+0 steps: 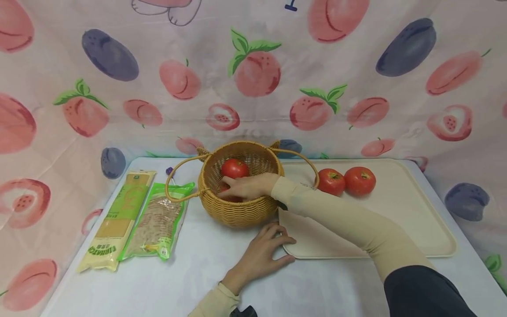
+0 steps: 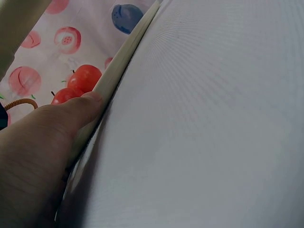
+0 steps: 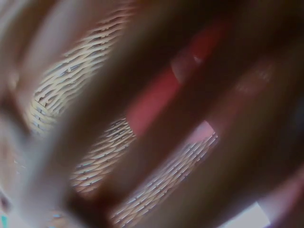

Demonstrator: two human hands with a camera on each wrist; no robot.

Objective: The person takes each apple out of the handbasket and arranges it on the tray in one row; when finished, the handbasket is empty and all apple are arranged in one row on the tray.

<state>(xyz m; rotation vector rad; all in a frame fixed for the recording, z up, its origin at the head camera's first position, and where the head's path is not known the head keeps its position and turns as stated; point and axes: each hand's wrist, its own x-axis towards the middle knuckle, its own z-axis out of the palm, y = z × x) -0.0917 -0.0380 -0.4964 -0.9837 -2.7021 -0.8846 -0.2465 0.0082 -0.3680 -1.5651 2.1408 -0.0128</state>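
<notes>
My right hand reaches over the rim into a round wicker basket with two looped handles. Its fingers lie spread over a red tomato, partly hidden beneath them. Behind that hand, another tomato sits inside the basket. In the right wrist view, blurred fingers cross in front of the basket weave and red fruit. My left hand rests at the near left corner of a beige tray, fingers loosely spread. The left wrist view shows its thumb along the tray's edge.
Two more tomatoes sit side by side at the tray's back left. Left of the basket lie a yellow-green noodle packet and a clear, green-edged bag. A fruit-print cloth hangs behind the white tabletop.
</notes>
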